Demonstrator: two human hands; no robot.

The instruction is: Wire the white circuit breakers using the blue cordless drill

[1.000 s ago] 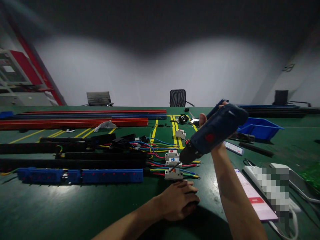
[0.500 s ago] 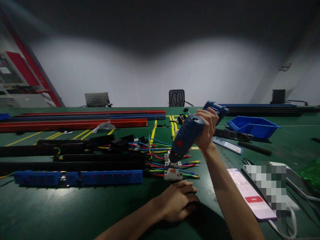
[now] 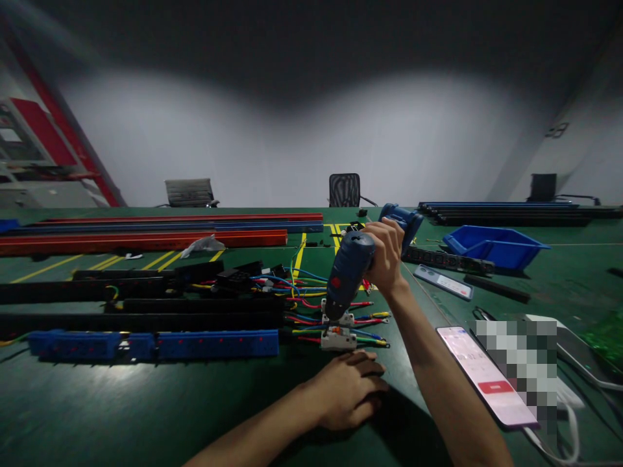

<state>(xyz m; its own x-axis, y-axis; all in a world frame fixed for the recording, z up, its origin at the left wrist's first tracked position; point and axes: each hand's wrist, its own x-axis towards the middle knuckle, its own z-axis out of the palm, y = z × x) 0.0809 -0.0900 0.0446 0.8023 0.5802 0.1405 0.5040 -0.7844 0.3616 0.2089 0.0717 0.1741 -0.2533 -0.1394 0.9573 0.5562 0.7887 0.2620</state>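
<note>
My right hand (image 3: 388, 256) is wrapped round the grip of a blue cordless drill (image 3: 348, 266), tilted nose down. Its tip reaches the white circuit breakers, at the nearest breaker (image 3: 338, 338) or just above it; exact contact is too small to tell. A second white breaker (image 3: 346, 318) lies just behind, partly covered by the drill. Coloured wires (image 3: 372, 341) with ring ends come out of the breakers to the right. On the table in front of the nearest breaker, my left hand (image 3: 351, 391) lies palm down with its fingers stretched out, holding nothing.
Blue socket strip (image 3: 217, 344) and black strips (image 3: 204, 322) lie left of the breakers. Red rails (image 3: 233, 239) lie farther back. To the right are a lit phone (image 3: 487, 376), a second phone (image 3: 442, 281), a blue bin (image 3: 496, 246) and a white cable (image 3: 573, 431).
My right hand has brought the drill left and a little down, its tip moving from the farther breaker toward the nearest one. My left hand has stayed in place.
</note>
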